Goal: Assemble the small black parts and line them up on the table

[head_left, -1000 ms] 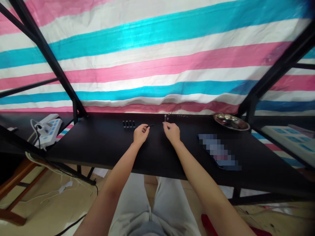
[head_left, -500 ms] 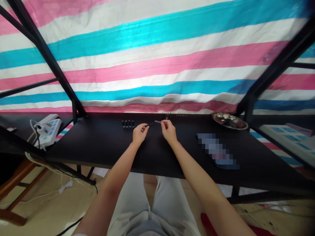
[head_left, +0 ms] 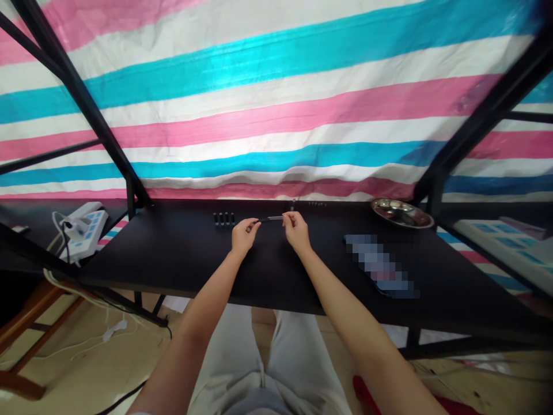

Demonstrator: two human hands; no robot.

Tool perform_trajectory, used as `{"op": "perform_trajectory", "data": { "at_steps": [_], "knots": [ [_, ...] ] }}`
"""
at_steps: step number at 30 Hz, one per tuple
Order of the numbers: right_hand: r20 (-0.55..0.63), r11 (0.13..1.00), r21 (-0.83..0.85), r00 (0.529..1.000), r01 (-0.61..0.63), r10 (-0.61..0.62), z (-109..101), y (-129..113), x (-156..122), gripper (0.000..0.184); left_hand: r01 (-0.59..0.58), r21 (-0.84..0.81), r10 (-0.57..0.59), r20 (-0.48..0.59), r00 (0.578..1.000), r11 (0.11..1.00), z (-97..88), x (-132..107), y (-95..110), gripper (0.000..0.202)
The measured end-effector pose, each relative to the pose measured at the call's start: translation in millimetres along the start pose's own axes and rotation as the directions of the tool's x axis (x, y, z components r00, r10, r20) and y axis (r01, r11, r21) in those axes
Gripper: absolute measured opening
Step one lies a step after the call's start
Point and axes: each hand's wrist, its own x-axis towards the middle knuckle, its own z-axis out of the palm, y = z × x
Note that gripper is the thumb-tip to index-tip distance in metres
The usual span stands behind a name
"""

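Slim silvery rod (head_left: 275,218) lies level above the black desk (head_left: 181,253), pinched at one end by the closed right hand (head_left: 296,230), while the closed left hand (head_left: 245,235) pinches a dark piece (head_left: 261,219) at its other end.

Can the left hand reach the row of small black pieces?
Probably yes: the row stands just beyond the left hand across bare table, though that hand pinches a thin dark piece and the right hand a silvery pin.
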Motion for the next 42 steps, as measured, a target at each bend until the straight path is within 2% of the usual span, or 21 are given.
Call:
{"op": "perform_trajectory", "data": {
  "at_steps": [9,15,22,25,32,38,42],
  "knots": [
    [-0.016,1.000,0.011,1.000,0.003,-0.003,0,1,1,0.027,0.030,-0.018,-0.031,-0.030,0.999,0.999,-0.2,0,-1,0.024],
    [0.015,0.993,0.117,1.000,-0.014,0.012,2,3,2,0.027,0.051,-0.031,-0.052,-0.032,0.998,0.998,1.6,1,-5,0.026],
    [0.069,0.964,0.257,0.996,-0.064,0.047,6,10,3,0.028,0.088,-0.129,-0.081,0.056,0.995,0.988,2.8,0,-7,0.029],
    [0.067,0.977,0.204,0.997,-0.054,0.041,5,8,2,0.029,0.101,-0.129,-0.092,0.068,0.993,0.987,2.8,0,-6,0.030],
    [0.045,0.999,-0.040,0.999,-0.016,0.018,-1,2,-2,0.030,0.095,-0.107,-0.083,0.115,0.990,0.990,2.0,0,-1,0.030],
    [0.183,0.982,-0.166,0.981,0.089,-0.057,1,-4,-5,0.029,0.049,-0.038,-0.040,0.200,0.979,0.998,4.3,-3,3,0.028],
    [0.227,0.968,-0.227,0.973,0.105,-0.052,0,-7,-6,0.031,0.038,-0.029,-0.031,0.205,0.978,0.999,4.9,-4,2,0.028]
  ]
}}
